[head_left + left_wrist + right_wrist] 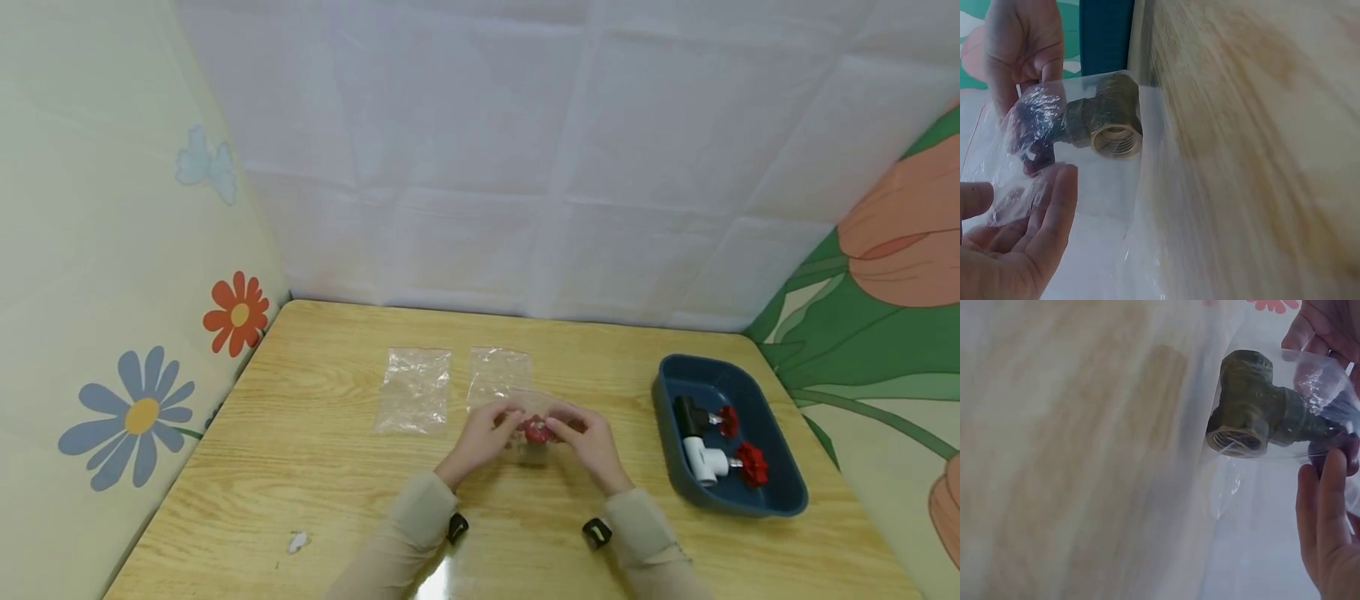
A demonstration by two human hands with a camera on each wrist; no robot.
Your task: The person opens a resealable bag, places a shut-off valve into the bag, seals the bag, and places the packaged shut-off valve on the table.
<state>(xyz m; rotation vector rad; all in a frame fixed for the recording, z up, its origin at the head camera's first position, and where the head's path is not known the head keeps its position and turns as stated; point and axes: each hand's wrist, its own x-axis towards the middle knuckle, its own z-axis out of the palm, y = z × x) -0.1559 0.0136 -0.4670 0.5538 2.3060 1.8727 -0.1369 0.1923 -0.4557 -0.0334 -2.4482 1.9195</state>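
Between the two hands is a brass tee-shaped valve (1107, 115) inside a clear plastic bag (1288, 378). Its red handwheel (536, 430) faces up toward the head camera, and its threaded ports are at the lower end, near the tabletop. My left hand (483, 440) pinches the bag on the left, beside the handwheel. On the other side my right hand (596, 442) grips the bag at the handwheel, its fingertips against the red rim. In the right wrist view the valve body (1247, 403) shows through the film. Film and fingers partly hide the handwheel.
Two flat clear bags (414, 390) (498, 373) lie behind the hands on the wooden table (315, 450). At the right stands a dark blue tray (738, 500) holding a black valve (690, 417) and a white valve (705, 462), both with red handwheels. A small white scrap (298, 542) lies front left.
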